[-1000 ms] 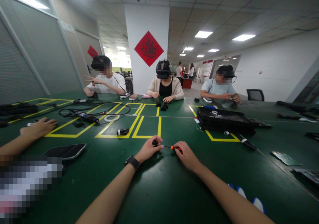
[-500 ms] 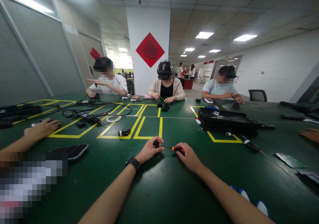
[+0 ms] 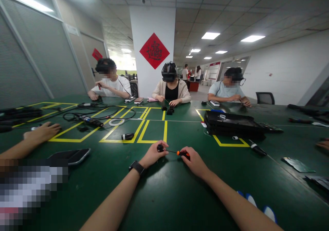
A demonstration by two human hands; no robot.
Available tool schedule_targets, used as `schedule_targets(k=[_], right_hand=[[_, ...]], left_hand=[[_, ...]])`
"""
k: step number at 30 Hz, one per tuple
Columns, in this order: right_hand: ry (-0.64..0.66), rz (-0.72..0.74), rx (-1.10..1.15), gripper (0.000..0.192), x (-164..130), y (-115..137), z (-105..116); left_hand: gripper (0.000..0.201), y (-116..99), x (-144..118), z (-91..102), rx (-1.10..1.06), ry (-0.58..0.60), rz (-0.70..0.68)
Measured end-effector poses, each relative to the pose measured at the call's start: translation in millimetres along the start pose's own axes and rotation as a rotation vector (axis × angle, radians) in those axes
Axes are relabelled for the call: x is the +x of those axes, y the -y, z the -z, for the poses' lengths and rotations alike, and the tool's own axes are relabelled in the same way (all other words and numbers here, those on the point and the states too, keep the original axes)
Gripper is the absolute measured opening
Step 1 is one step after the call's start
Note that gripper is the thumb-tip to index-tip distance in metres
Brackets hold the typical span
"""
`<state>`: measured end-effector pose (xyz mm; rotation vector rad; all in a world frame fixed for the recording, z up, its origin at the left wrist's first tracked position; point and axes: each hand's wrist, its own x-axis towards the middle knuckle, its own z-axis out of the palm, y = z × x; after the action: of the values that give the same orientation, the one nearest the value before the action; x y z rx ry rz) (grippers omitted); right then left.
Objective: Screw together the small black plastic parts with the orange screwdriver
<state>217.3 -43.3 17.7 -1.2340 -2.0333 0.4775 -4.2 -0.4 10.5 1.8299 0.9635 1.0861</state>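
My left hand [image 3: 155, 153], with a dark watch [image 3: 137, 167] on its wrist, is closed around a small black part [image 3: 160, 148] whose kind I cannot make out. My right hand [image 3: 194, 161] grips the black-and-orange handle of a screwdriver [image 3: 183, 153]. The thin shaft points left, and its tip reaches the part at my left fingers; exact contact is hidden. Both hands are just above the green table [image 3: 164, 196], in front of the yellow tape outlines.
Left are a phone-like dark slab [image 3: 74, 155], black cables [image 3: 89, 119] and a neighbour's hand [image 3: 48, 131]. A black cylinder [image 3: 127, 136] lies ahead. To the right are a black case [image 3: 233, 125], another cylinder [image 3: 257, 148] and a silvery packet [image 3: 298, 165]. People sit opposite.
My hands hold nearly the same pose with the screwdriver and the black part. Across the table at left, a person's raised hand has drawn in toward the chin.
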Motion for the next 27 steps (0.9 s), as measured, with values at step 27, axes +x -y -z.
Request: schedule_targets(k=[27], right_hand=[[0.003, 0.007, -0.021, 0.018, -1.0, 0.6, 0.5]], left_hand=[[0.025, 0.8, 1.0, -0.3, 0.013, -0.015, -0.004]])
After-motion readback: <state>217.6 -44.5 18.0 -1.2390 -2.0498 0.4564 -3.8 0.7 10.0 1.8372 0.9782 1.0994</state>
